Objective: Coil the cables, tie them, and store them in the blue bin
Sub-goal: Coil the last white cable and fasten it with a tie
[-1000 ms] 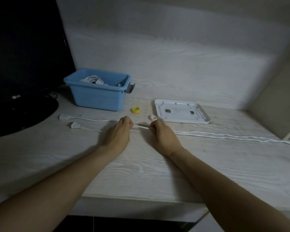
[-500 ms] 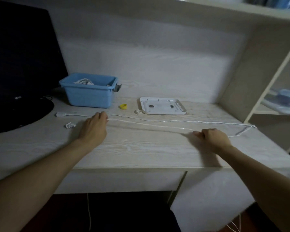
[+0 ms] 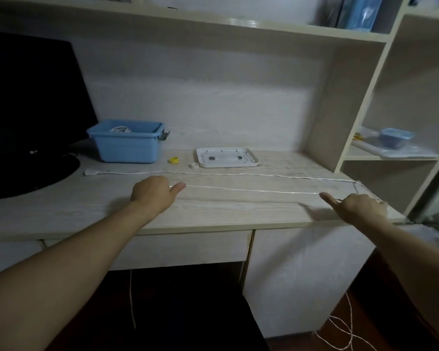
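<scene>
the desk [image 3: 213, 214] is carrying the blue bin [image 3: 127, 146] at back left. the white cable [image 3: 251, 190] is lying doubled along it, straightening underway. left hand [image 3: 153, 192] and right hand [image 3: 360, 206] are each pinching it; coiling comes next.

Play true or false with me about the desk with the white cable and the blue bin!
1. The blue bin has something white inside. True.
2. The left hand and right hand touch each other. False: they are far apart along the white cable.
3. The yellow ring sits in the white tray. False: it lies on the desk between bin and tray.
4. The cable lies coiled up. False: it is stretched across the desk.
5. A plug end lies left of the left hand. True.
</scene>
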Tool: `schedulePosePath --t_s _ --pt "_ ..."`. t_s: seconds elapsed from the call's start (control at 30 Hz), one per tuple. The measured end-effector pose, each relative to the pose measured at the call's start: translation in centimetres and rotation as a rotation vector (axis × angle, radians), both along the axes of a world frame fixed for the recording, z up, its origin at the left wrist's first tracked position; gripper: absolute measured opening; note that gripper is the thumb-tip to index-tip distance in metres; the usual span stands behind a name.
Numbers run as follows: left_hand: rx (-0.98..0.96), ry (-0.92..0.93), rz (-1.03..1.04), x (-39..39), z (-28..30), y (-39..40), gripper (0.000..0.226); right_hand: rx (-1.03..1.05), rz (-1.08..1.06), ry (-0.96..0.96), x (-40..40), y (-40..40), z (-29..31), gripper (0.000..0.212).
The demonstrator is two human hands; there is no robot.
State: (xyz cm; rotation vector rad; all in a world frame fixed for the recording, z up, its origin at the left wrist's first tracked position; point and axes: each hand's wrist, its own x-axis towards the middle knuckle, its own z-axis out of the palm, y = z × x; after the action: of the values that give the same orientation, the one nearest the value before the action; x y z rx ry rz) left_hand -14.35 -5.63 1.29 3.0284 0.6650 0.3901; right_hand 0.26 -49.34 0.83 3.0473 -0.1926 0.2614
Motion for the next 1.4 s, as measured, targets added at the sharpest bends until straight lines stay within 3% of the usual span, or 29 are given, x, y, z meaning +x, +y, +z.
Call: schedulePosePath --t_s 0.17,0.27,0.43,0.5,0.63,0.73,0.87,1.03,1.2,1.3,1.37,1.4 --pt "-0.034 -0.024 0.045 -1.4 0.1 -1.4 0.058 0.004 0.021 0.186 0.0 -3.0 0.3 0.102" --pt "-0.094 -0.08 0.09 -2.3 -0.2 -1.3 0.061 -0.01 0.087 0.267 1.0 -5.7 0.0 0.085" --pt "-0.211 -0.184 0.164 -3.1 -0.3 -0.2 0.061 0.013 -0.014 0.117 3.9 -10.5 -1.8 0.048" --pt "-0.245 -0.227 0.177 -3.2 -0.5 0.3 0.062 0.102 -0.101 0.122 6.4 -12.7 -2.8 0.048" --pt "-0.31 -0.263 0.195 -2.7 -1.1 0.7 0.062 0.343 -0.274 0.039 4.1 -11.2 -0.9 0.073" --pt "-0.349 -0.179 0.154 -1.6 -1.1 0.1 0.054 0.696 -0.202 0.011 3.9 -10.3 -0.3 0.074" --pt "-0.396 -0.048 0.068 0.7 -1.2 -1.2 0.038 0.928 -0.126 -0.028 5.7 -9.7 -0.9 0.071" --pt "-0.39 0.027 -0.115 3.4 -1.9 -2.8 0.016 0.532 0.018 0.155 6.6 -6.5 -0.6 0.058" --pt "-0.418 0.047 -0.269 6.2 -2.2 -4.5 0.018 0.198 -0.051 0.246 8.6 -7.5 -1.0 0.054" --pt "-0.409 -0.042 -0.302 7.8 -2.4 -5.4 0.021 0.107 -0.106 0.224 9.0 -9.5 -1.4 0.057" --pt "-0.4 -0.088 -0.315 8.5 -2.5 -6.3 0.021 0.159 -0.164 0.237 8.1 -10.3 -0.9 0.062" --pt "-0.4 -0.107 -0.315 8.6 -2.4 -6.8 0.02 0.225 -0.189 0.251 7.7 -10.5 -1.0 0.054"
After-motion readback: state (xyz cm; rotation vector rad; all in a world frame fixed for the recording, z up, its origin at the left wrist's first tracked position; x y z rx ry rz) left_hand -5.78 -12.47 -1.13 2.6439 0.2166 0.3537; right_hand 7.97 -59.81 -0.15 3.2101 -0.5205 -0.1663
